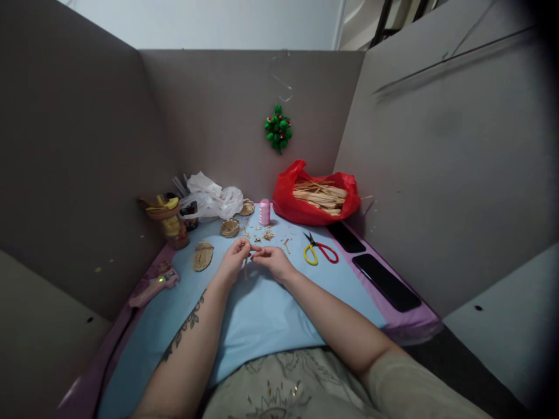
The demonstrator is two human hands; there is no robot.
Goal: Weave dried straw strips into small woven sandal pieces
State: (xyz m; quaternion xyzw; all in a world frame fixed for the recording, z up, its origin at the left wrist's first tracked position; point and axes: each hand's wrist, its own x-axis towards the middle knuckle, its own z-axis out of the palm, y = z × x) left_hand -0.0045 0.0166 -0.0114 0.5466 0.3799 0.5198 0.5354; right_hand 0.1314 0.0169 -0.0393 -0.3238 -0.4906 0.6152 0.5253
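Near the middle of the blue mat (pixel 266 314), my left hand (pixel 236 259) and my right hand (pixel 274 262) meet at the fingertips, both pinched. A thin straw strip (pixel 245 270) hangs down from the fingers of my left hand. What my right fingertips pinch is too small to make out. Just beyond the hands lie straw scraps (pixel 268 234) and a pink thread spool (pixel 264 212) standing upright. To the left are a small round woven piece (pixel 229 227) and an oval woven piece (pixel 203 256). Scissors (pixel 321 251) with yellow and red handles lie open on the right.
A red bag (pixel 286 195) of straw stands at the back right, with two black phones (pixel 386 282) nearer. At left are a pink glue gun (pixel 155 287), a brown cup (pixel 177 233) and a white plastic bag (pixel 213 198). Grey panels (pixel 218 116) enclose the table.
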